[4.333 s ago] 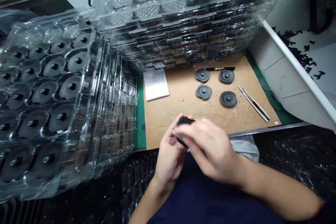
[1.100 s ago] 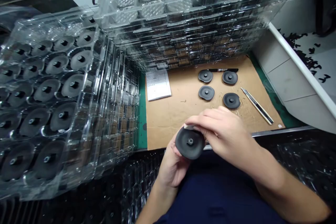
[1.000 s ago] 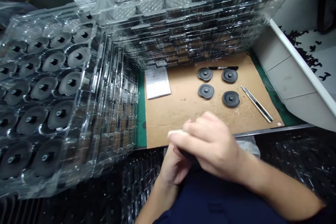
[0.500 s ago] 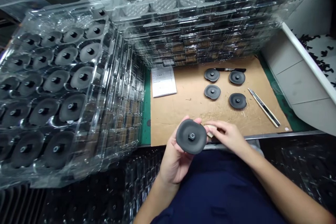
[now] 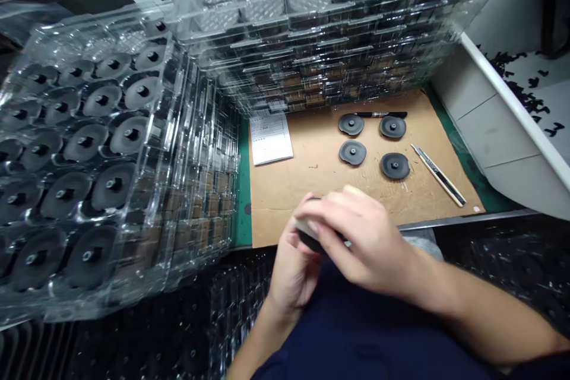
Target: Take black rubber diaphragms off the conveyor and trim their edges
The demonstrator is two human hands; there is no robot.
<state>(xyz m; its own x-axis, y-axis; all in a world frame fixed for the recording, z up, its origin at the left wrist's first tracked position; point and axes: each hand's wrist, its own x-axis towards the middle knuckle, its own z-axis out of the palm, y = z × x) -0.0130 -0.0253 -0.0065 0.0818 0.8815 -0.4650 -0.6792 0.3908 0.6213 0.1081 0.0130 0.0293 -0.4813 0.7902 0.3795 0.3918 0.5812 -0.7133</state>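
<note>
A round black rubber-like disc [image 5: 310, 241] sits in my left hand [image 5: 288, 270], whose fingers are wrapped round its edge. My right hand [image 5: 363, 240] lies across the disc and hides most of it, the central metal nut included. Between the right fingers and the disc's rim a small pale block [image 5: 306, 226] shows in part, slightly blurred. Beyond my hands, several similar discs lie on the cardboard sheet [image 5: 307, 190], among them a near right one [image 5: 395, 165] and a near left one [image 5: 352, 153].
Stacked clear trays [image 5: 146, 190] holding discs rise at the left, and another tray stack [image 5: 307, 41] stands behind. A utility knife [image 5: 439, 175], a black marker [image 5: 380, 114] and a paper pad [image 5: 271, 139] lie on the cardboard. A white bin [image 5: 503, 130] with black scraps borders the right.
My right hand has moved left with the pale block, from beside the disc to over it, covering its face. The disc now appears tilted in my left hand. The view has shifted slightly.
</note>
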